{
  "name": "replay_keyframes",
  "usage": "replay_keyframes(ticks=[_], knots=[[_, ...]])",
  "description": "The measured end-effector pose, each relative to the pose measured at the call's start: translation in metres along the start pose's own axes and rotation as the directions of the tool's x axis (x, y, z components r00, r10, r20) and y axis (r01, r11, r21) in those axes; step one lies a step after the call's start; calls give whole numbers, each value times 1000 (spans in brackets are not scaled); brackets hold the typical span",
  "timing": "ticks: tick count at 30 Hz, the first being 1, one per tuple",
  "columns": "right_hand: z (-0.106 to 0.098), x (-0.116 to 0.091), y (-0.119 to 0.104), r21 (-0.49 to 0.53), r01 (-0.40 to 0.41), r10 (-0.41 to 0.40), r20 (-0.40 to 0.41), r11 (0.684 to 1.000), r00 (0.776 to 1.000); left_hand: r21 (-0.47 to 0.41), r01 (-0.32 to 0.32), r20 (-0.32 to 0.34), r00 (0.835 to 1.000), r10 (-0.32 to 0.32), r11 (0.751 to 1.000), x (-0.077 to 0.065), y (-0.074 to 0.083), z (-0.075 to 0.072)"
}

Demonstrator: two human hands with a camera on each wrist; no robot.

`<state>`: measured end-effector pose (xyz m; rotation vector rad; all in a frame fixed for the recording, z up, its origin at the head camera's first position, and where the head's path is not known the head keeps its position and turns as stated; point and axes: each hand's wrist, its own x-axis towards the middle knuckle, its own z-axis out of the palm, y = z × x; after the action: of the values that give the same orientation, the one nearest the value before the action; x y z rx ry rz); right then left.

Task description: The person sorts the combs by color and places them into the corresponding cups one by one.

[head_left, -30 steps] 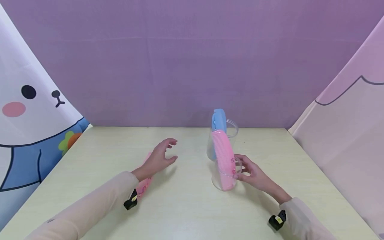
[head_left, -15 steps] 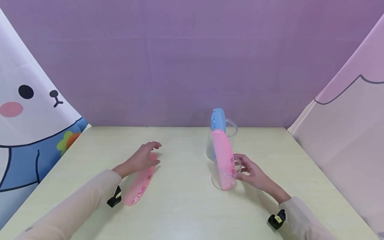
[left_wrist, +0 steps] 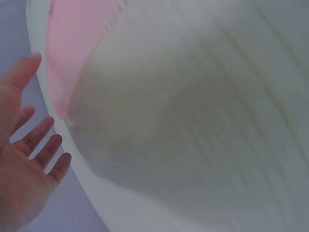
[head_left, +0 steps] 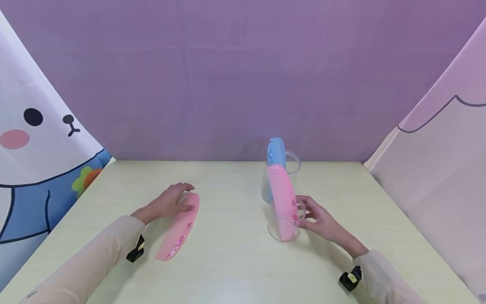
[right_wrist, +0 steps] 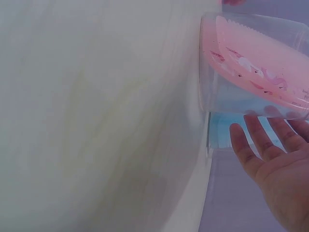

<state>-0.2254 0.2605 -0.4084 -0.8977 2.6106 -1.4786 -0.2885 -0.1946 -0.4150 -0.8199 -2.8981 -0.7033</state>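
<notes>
A pink comb (head_left: 178, 234) with a printed edge lies flat on the table at the left. My left hand (head_left: 165, 204) is over its far end, thumb across it in the head view, fingers spread apart. In the left wrist view, the comb (left_wrist: 77, 53) sits beyond the thumb. A second pink comb (head_left: 282, 194) stands tilted in a clear cup (right_wrist: 227, 96). My right hand (head_left: 320, 221) holds that cup by its right side, thumb at the front and fingers behind. Those fingers (right_wrist: 260, 140) lie along the cup wall in the right wrist view.
Just behind stands another clear cup (head_left: 294, 166) with a blue plastic item (head_left: 276, 152) sticking up from it. The pale wooden table (head_left: 235, 261) ends at a purple cloth backdrop (head_left: 228, 84). Black cameras (head_left: 136, 249) sit on both wrists.
My left hand has moved left and back over the lying comb, uncovering more of it. The right hand and both cups have stayed put.
</notes>
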Motion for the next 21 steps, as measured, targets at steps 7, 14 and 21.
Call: replay_keyframes(ticks=[7, 14, 21], knots=[[0, 0, 0, -2, -20, 20, 4, 1000, 1000, 37, 4, 27, 1000, -5, 999, -4, -9, 5], [0, 0, -1, 2, -3, 3, 5, 1000, 1000, 24, 3, 33, 999, -4, 1000, -6, -12, 6], [0, 0, -1, 1, 4, -4, 3, 1000, 1000, 11, 2, 46, 999, -3, 1000, -4, -14, 6]])
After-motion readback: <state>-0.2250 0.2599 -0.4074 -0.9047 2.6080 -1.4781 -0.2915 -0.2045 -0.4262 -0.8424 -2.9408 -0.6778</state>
